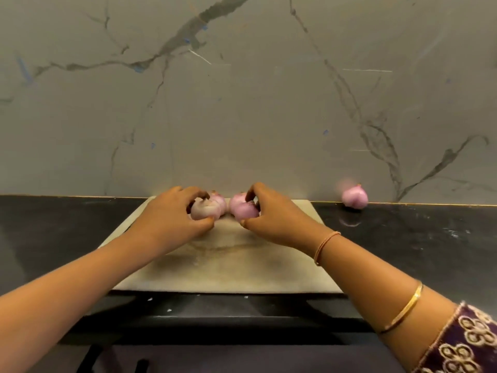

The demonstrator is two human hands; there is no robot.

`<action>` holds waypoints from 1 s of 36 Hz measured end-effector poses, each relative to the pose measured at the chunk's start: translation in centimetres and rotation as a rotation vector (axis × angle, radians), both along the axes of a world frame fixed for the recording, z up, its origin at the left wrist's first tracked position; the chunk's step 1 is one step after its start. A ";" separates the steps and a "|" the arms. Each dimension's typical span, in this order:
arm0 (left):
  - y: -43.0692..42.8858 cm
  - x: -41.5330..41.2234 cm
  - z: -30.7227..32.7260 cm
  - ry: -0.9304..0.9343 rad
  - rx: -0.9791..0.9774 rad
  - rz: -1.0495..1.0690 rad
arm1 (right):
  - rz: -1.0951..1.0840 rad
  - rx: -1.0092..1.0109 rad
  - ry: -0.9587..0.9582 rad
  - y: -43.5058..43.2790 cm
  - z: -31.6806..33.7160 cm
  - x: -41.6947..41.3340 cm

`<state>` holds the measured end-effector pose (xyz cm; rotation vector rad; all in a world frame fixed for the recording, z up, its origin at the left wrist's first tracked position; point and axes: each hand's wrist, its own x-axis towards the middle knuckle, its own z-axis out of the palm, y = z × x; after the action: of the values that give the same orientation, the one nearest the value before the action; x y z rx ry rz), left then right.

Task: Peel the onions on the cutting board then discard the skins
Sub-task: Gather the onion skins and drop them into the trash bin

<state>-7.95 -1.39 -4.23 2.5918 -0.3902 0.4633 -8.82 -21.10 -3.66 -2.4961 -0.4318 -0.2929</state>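
Note:
A pale cutting board (228, 267) lies on the black counter. Several pink onions cluster at its far edge. My left hand (169, 219) curls round a pale onion (203, 210), with another onion (219, 200) just behind it. My right hand (274, 216) grips a pink onion (246, 211), with one more (236, 200) behind that. A lone onion (354, 197) sits off the board, at the right against the wall. No loose skins show.
A grey marble wall (242, 90) rises directly behind the board. The black counter (416, 246) stretches to both sides. Its front edge (215, 319) runs just below the board, with dark shapes underneath.

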 end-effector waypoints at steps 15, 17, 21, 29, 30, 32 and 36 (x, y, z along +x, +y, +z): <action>1.0 1.0 -2.4 0.045 -0.137 -0.055 | -0.045 -0.196 -0.010 2.2 -2.3 -0.1; 1.0 0.9 -2.4 0.056 -0.133 -0.050 | -0.045 -0.173 -0.003 2.2 -2.3 -0.1; 1.0 0.8 -2.3 0.056 -0.157 -0.043 | -0.058 -0.099 0.019 1.8 -2.0 0.0; 1.3 1.2 -1.9 -0.013 -0.233 0.007 | -0.258 0.138 -0.059 -3.1 0.1 1.7; 1.3 1.2 -1.7 -0.025 -0.233 0.022 | -0.337 0.134 -0.086 -4.5 0.2 2.3; 1.1 1.5 -1.5 -0.041 -0.239 0.051 | -0.513 0.086 -0.097 -7.4 -0.1 3.2; 0.5 2.4 -0.9 -0.020 -0.265 0.096 | -0.768 -0.115 0.042 -11.8 -1.9 4.3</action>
<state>-5.51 -0.86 -5.16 2.3570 -0.1963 0.5362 -4.51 -32.86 -5.53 -2.6731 0.5669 -0.5158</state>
